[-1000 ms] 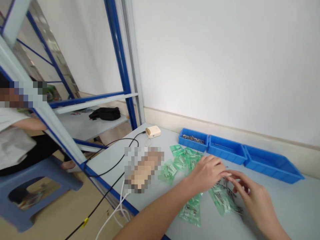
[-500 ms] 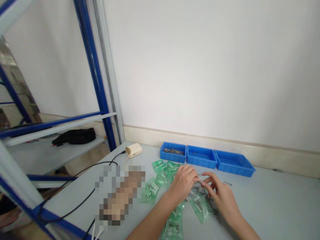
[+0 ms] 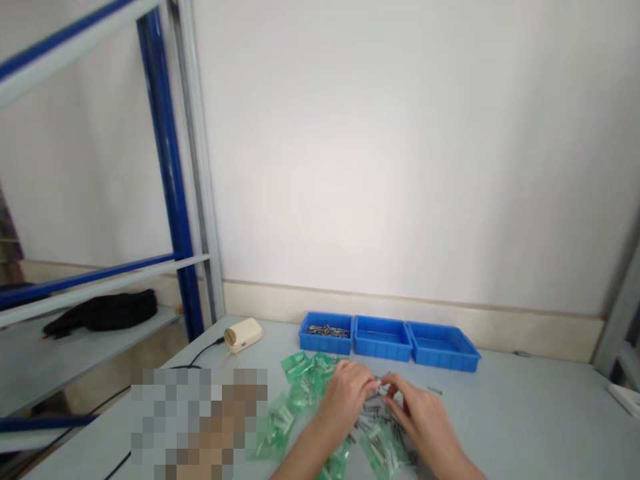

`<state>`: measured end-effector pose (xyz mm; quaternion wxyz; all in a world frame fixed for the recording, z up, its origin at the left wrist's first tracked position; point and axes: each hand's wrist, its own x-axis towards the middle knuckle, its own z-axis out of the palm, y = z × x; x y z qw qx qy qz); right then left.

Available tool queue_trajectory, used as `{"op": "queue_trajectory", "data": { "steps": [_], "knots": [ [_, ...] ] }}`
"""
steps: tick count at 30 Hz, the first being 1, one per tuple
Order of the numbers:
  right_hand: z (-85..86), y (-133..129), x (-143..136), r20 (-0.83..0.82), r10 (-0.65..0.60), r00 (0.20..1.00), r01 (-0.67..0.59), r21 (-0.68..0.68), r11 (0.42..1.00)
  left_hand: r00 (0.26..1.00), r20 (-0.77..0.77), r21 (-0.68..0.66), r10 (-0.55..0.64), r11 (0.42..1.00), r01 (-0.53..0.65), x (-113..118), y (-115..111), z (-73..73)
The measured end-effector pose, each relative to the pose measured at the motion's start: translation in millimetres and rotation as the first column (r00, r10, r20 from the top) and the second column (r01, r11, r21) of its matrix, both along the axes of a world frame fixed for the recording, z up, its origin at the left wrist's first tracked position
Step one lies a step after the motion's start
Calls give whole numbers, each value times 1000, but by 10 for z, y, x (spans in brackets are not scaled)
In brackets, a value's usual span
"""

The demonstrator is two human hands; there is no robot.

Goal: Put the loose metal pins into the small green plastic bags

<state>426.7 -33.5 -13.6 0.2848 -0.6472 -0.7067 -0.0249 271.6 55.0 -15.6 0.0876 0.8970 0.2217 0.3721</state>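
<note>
My left hand (image 3: 350, 392) is closed, its fingertips pinched around something small and pale that I cannot make out. Close against it, my right hand (image 3: 419, 408) has its thumb and fingers bent together at the same spot; what they grip is mostly hidden. Beneath both hands lies a pile of loose metal screws (image 3: 369, 415). A green plastic bag (image 3: 379, 450) with screws and pale pieces lies just below my right hand. More green bags (image 3: 306, 390) of small hardware spread left of and partly under my left hand.
Three blue bins stand along the wall: the left bin (image 3: 326, 344) holds many screws, the middle bin (image 3: 384, 350) has a thin piece in it, then the right bin (image 3: 445, 359). A cream device (image 3: 246, 335) with a black cable sits left. One screw (image 3: 435, 391) lies apart.
The view has swung right and up, so the bins and bags appear lower and further left. My hands remain together over the screws, the right fingers now more closed toward the left.
</note>
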Motion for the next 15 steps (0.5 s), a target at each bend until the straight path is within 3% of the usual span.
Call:
{"op": "queue_trajectory", "data": {
  "steps": [4, 8, 11, 15],
  "knots": [
    [28, 0, 39, 175, -30, 984, 21, 57, 998, 1000, 15, 82, 2, 997, -3, 14, 27, -5],
    [57, -18, 61, 189, -28, 982, 26, 13, 1000, 987, 139, 90, 78, 992, -91, -78, 80, 81],
    [91, 5, 32, 158, -36, 987, 49, -82, 995, 931, 293, -26, 216, 976, -218, -334, 63, 171],
    [291, 131, -119, 279, 23, 960, 35, -198, 980, 882, 371, -130, 291, 957, -261, -946, -180, 177]
  ]
}}
